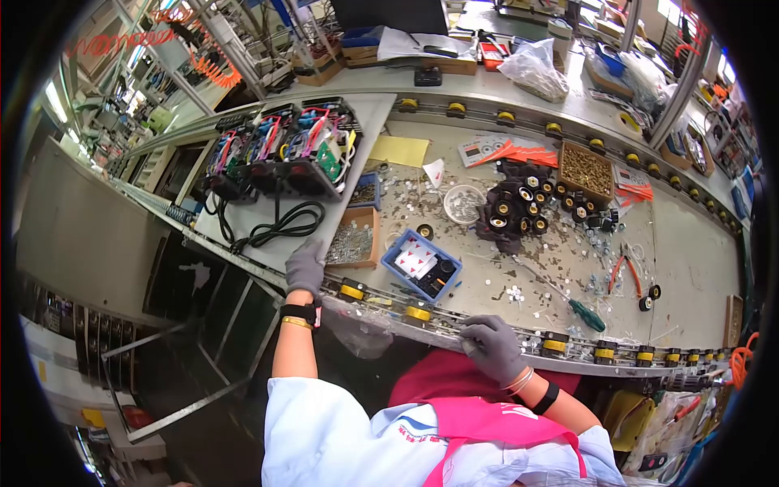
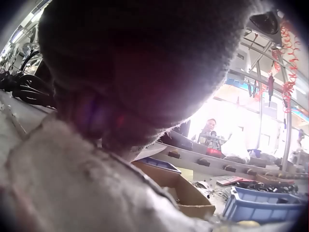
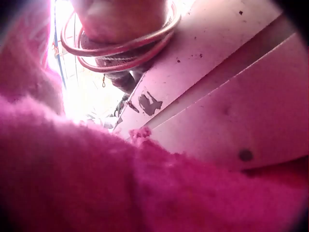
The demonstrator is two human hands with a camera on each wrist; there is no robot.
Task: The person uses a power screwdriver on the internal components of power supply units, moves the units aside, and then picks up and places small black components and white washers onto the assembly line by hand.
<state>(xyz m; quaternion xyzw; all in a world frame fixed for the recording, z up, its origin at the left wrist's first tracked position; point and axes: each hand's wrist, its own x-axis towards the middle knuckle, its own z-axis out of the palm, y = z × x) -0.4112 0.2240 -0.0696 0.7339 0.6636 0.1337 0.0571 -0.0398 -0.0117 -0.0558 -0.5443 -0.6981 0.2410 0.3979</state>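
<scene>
My left hand point(image 1: 304, 269), in a grey glove, grips the near right corner of a grey board point(image 1: 357, 154). On this board stand three open black electrical units point(image 1: 280, 154) with coloured wires and green circuit boards. A coiled black power cord point(image 1: 284, 227) lies close to the left fingers. In the left wrist view the glove point(image 2: 145, 63) is dark and covers much of the picture. My right hand point(image 1: 492, 347), also gloved, hangs loosely curled at the bench's front rail, with nothing visible in it. Its fingers are mostly hidden behind bangles in the right wrist view.
Right of the board sit a cardboard box of small metal parts point(image 1: 353, 238) and a blue bin point(image 1: 422, 264). Black knobs point(image 1: 523, 203), a green-handled screwdriver point(image 1: 586, 315) and orange pliers point(image 1: 625, 272) lie on the bench. Roller rails point(image 1: 418, 312) run along its edges.
</scene>
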